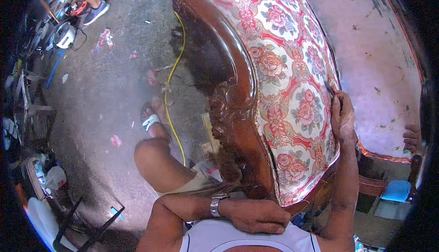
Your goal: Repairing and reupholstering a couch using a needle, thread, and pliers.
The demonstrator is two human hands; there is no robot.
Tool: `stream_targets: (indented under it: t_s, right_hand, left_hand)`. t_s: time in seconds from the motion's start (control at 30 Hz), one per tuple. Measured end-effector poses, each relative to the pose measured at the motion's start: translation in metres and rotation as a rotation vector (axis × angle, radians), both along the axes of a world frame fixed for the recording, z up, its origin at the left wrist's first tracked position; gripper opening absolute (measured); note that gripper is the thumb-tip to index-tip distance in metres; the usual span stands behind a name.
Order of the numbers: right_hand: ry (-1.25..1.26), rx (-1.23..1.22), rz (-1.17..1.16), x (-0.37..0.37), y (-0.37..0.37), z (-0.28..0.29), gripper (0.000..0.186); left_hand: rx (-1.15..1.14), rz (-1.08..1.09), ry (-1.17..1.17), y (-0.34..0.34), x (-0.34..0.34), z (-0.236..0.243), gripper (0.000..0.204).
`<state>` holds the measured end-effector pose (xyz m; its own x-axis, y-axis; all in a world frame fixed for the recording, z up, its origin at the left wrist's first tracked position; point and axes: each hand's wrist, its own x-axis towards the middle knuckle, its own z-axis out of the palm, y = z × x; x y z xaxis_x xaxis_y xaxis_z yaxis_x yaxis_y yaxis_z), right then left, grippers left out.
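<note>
Head view looks down on a carved dark-wood chair frame with a floral red-and-cream fabric stretched over its padded panel, tipped on its side on a concrete floor. The right hand is up at the far edge of the panel, fingers curled tight and pinching the fabric where it meets the wood; a thin dark tool may be in that grip, but it is too small to be sure. The left hand lies flat and loosely closed against the lower end of the frame, close to the person's chest, bracing it and holding nothing that shows; a watch sits on that wrist. To do this edge work well, I judge the left hand should keep the frame firmly steadied so it cannot rock, while the right pulls the fabric evenly outward, keeping the flower pattern straight and free of puckers, and works in short stretches along the curve instead of yanking at one spot. A yellow cord runs across the floor beside the person's sandalled foot, near enough to snag. Another person's hand rests at the right rim.
</note>
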<state>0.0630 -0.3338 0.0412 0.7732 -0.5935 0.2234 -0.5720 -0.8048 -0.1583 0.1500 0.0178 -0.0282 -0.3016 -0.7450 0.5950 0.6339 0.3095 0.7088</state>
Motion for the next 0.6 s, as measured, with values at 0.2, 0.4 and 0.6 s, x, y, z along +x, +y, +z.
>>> stream_targets:
  t_s: [0.2, 0.4, 0.6]
  right_hand:
    - [0.154, -0.074, 0.060, 0.021, -0.009, 0.008, 0.026]
    - [-0.203, 0.387, -0.003, 0.108, 0.043, 0.031, 0.025]
    - [0.382, -0.739, 0.608, 0.192, 0.083, 0.038, 0.032]
  left_hand:
    - [0.013, -0.008, 0.057, -0.001, -0.003, -0.004, 0.032]
    - [0.028, -0.012, 0.040, -0.002, 0.002, -0.004, 0.031]
    - [0.034, -0.014, 0.042, -0.004, -0.001, -0.004, 0.032]
